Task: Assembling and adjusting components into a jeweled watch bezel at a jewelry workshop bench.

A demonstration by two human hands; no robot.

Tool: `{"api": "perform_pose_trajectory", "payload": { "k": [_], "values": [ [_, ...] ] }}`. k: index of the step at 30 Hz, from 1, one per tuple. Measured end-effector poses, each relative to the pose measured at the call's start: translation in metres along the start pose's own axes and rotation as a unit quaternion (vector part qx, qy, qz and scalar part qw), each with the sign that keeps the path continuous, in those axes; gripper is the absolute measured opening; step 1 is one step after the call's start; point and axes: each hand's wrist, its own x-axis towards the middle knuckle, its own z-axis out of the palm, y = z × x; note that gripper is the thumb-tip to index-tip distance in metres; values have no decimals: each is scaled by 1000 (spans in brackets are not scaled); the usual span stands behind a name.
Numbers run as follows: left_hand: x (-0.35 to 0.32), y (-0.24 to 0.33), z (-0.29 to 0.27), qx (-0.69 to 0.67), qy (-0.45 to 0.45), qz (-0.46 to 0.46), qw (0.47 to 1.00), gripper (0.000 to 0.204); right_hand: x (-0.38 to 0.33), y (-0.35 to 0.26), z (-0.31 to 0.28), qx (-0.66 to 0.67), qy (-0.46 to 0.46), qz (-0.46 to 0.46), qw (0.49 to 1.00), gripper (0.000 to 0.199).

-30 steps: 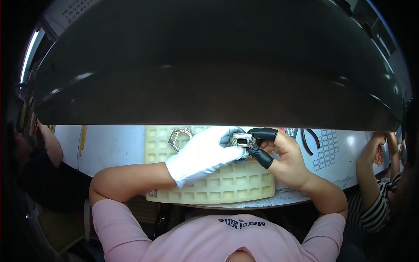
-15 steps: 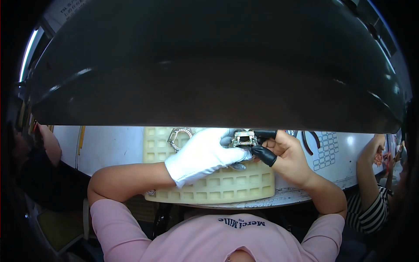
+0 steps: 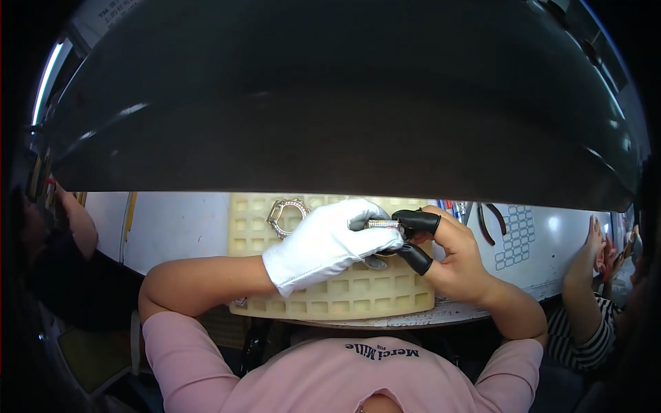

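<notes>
Between my hands sits a small silver watch case (image 3: pixel 383 224) set with shiny stones, held edge-up over the tray. My left hand (image 3: pixel 323 241), in a white glove, is closed around its left side with the thumb along the near side. The fingers of my right hand (image 3: pixel 451 255), black rubber cots on thumb and forefinger, pinch its right end. Much of the piece is covered by the fingers. A second silver watch case (image 3: pixel 271 221), an open frame with stones round its rim, lies on the cream tray (image 3: pixel 337 297) left of my glove.
A dark, glossy hood (image 3: pixel 330 138) hangs low over the far side of the table (image 3: pixel 172 234). Right of my right hand lie dark-handled pliers (image 3: pixel 487 230) and a sheet of blue-outlined labels (image 3: pixel 515 241). Other people's arms show at the left (image 3: pixel 77 224) and right (image 3: pixel 585 265).
The watch case has been turned between my fingers, so its narrow edge shows instead of its opening. My right fingers have shifted slightly around it. The co-worker's hand at right has moved.
</notes>
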Motion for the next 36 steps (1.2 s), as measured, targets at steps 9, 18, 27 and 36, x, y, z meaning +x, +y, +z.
{"api": "perform_pose_trajectory", "payload": {
  "k": [9,18,27,36],
  "values": [
    [-2,10,3,50,16,-1,999,24,2,2,2,18,4,17,1000,31],
    [2,7,3,44,16,-10,999,35,1,11,4,65,17,55,996,25],
    [-2,4,-1,-18,19,12,1000,28,0,4,4,-35,16,-35,999,40],
    [2,17,4,-31,-3,-35,999,42,-8,36,4,142,78,100,982,19]
  ]
}}
